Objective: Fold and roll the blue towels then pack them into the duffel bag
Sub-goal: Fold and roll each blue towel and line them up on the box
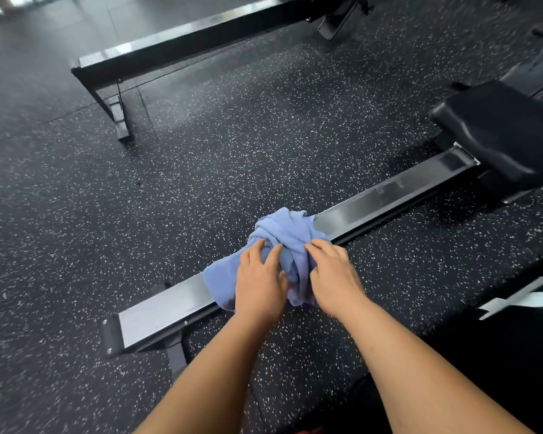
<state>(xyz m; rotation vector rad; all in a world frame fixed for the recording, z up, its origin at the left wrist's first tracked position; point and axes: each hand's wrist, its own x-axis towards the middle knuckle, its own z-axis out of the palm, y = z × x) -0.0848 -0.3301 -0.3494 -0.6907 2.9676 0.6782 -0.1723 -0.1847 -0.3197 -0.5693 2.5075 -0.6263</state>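
A crumpled blue towel lies bunched across a long metal rail of a rowing machine, low in the middle of the head view. My left hand grips the near left part of the bundle, fingers curled into the cloth. My right hand grips the right side, its fingertips digging into the folds. A flat flap of the towel hangs over the rail to the left of my left hand. No duffel bag is in view.
The rail ends at a black foot near left and at a black padded seat far right. A second rowing machine rail crosses the back. Speckled black rubber floor lies all around.
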